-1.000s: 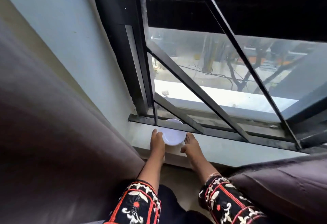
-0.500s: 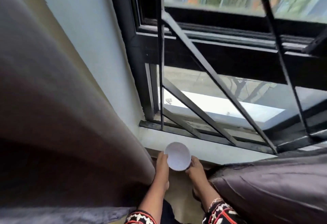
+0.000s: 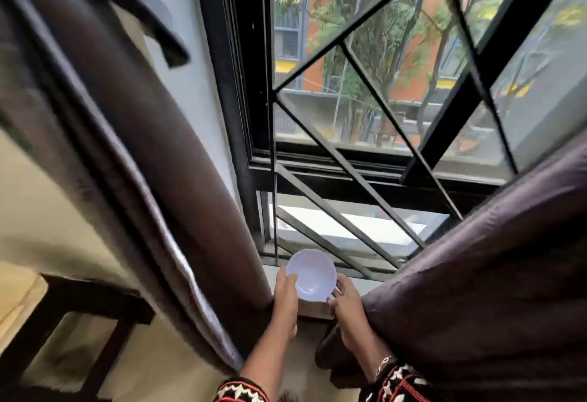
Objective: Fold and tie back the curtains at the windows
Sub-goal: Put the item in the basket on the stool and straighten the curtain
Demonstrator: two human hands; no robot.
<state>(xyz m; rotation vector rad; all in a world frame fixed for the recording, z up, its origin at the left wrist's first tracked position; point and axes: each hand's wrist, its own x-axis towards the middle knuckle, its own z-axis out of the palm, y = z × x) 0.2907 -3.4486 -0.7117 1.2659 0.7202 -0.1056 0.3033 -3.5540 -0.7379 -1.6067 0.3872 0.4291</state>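
Head view: at lower centre the left hand [image 3: 286, 294] curls round the left rim of a white bowl [image 3: 311, 274]; the right hand [image 3: 345, 305] pinches its right rim, seemingly just above the sill [image 3: 313, 309]. Left curtain [image 3: 152, 173] hangs at left, right curtain [image 3: 482, 274] bunches lower right.

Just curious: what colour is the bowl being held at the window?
White, faintly bluish in the daylight; the head view shows the bowl plainly.
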